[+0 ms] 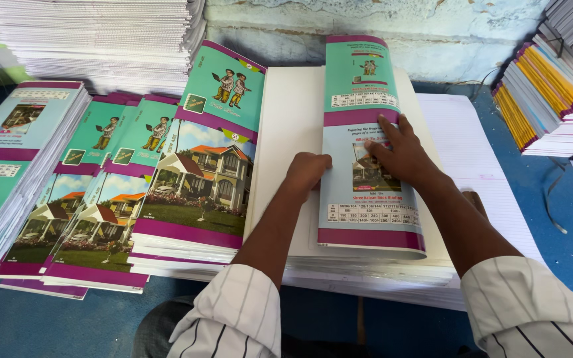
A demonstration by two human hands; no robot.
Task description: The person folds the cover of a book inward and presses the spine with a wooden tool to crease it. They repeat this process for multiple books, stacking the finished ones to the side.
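Table (8, 325) with a blue top fills the frame from the lower left corner to the right edge and carries everything here. Along the upper edge runs a rough pale blue plastered wall (432, 33). Against it, at upper left, sits a tall stack of white paper sheets (101, 33). A broad stack of ruled white paper blocks (479, 166) lies in the middle and right of the frame, and on it rests a thick white unbound notebook block (286, 132). At the right edge stands a slanting pile of bound notebooks with yellow and purple spines (545, 99). Left of centre, stacks of glossy teal and purple printed covers showing a house and two cartoon figures (200, 172) overlap one another, fanned toward the lower left, with another pile of the same kind (14, 152) at the far left edge.

On the white block, right of centre, lies a folded teal and purple notebook cover (366, 152), its upper end curling up toward the wall. The right hand (402, 152) presses flat on the middle of this cover, fingers spread wide and gripping nothing. The left hand (306, 174) is curled into a loose fist, knuckles touching the cover's left edge on the white block. Both forearms come out of white sleeves with dark stripes (233, 318) at the lower edge
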